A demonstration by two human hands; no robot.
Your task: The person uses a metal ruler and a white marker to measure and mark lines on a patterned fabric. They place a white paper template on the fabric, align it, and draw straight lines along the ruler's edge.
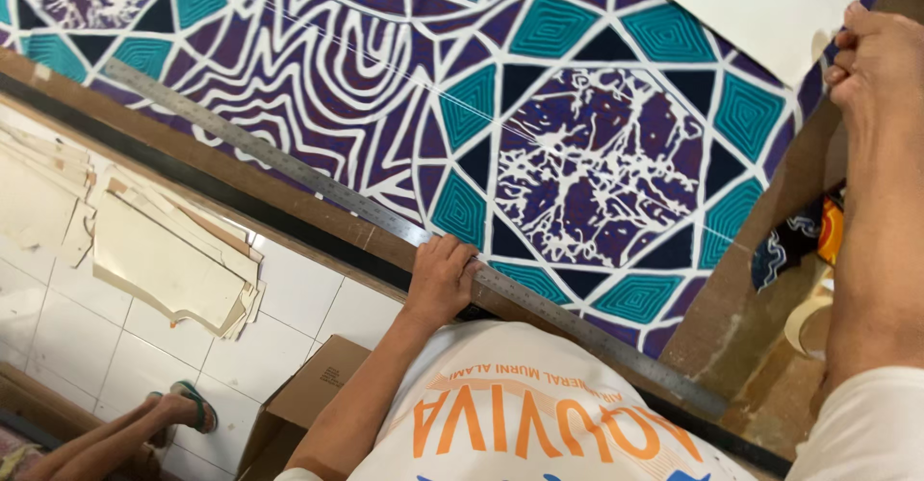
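A purple, teal and white patterned cloth (539, 115) lies spread over a wooden table (731, 317). A long metal ruler (289, 168) runs slantwise along the cloth's near edge. My left hand (441, 277) presses down on the ruler, with its fingers curled over the steel near the table edge. My right hand (874, 57) is at the cloth's right corner, beside a white sheet (770, 0). Its fingers are curled around a small pale piece (821, 46), which is too small to identify.
Pale paper pattern pieces (164, 255) lie on the white tiled floor (308, 293) to the left. A cardboard box (313, 390) stands below the table. Another person's sandalled foot (183, 409) is at lower left. A tape roll (808, 325) and a dark cloth scrap (789, 242) sit at right.
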